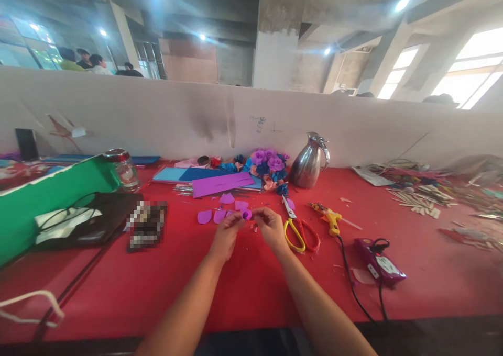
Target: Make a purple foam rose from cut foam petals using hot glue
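We see a purple paper flower point(246, 215) left of the scissors point(291, 218) on the red bench point(245, 293); our left hand point(226, 237) pinches it; our right hand point(271, 229) draws its fingertips together at its edge, though we cannot tell whether they grip; loose petals point(204, 217) lie farther left of the scissors, a glue gun point(332, 222) to their right.

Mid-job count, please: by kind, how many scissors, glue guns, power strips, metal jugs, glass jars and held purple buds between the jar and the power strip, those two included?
Scissors: 1
Glue gun: 1
Power strip: 1
Metal jug: 1
Glass jar: 1
Held purple bud: 1
Total: 6
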`<state>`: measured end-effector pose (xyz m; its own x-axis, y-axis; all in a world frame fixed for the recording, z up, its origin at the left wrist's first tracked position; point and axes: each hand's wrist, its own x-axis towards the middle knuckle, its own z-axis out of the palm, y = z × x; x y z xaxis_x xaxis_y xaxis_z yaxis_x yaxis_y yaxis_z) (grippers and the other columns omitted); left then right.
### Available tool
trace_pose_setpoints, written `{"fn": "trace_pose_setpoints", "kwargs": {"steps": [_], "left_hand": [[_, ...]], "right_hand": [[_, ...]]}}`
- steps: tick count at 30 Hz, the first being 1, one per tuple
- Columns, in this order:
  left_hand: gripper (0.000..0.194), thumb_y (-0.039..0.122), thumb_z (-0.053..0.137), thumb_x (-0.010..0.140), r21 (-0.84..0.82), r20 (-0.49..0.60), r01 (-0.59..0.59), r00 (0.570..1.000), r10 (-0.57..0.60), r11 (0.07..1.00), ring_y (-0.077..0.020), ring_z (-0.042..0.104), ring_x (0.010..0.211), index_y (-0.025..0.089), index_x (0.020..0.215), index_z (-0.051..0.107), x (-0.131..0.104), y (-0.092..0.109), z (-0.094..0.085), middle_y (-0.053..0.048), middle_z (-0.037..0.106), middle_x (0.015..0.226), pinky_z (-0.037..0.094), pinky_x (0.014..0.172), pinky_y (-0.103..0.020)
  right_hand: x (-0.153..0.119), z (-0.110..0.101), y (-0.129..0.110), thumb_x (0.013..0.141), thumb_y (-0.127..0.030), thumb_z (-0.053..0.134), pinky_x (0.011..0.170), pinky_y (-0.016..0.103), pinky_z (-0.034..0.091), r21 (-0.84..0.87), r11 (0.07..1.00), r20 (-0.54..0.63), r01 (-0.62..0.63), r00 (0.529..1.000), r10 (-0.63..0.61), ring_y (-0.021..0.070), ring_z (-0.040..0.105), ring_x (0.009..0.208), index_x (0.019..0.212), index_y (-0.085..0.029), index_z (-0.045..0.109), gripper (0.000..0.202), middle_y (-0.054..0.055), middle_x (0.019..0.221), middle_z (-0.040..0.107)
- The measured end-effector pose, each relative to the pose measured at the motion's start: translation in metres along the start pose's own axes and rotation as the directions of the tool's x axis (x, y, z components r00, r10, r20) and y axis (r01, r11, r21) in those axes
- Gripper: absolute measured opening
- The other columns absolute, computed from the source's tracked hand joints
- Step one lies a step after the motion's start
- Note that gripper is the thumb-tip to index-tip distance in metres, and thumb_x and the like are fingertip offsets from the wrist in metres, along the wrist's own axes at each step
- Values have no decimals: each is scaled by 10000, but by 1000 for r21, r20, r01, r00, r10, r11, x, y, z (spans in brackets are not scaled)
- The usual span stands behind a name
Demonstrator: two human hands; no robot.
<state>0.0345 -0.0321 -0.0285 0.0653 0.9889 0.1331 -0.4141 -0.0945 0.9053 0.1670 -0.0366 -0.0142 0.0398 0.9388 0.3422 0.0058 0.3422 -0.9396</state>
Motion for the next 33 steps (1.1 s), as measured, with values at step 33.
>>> {"fn": "trace_pose_setpoints", "kwargs": {"steps": [33], "left_hand": [[263,180,828,541,-215,-444,-181,893,70,960,-75,570,617,179,669,597,21,38,-71,35,622,637,439,624,-205]], "right_hand": [[8,-90,-77,860,-253,476,757,322,416,-861,506,-167,-48,967,-193,193,603,757,824,-203,682,215,63,790,699]]}}
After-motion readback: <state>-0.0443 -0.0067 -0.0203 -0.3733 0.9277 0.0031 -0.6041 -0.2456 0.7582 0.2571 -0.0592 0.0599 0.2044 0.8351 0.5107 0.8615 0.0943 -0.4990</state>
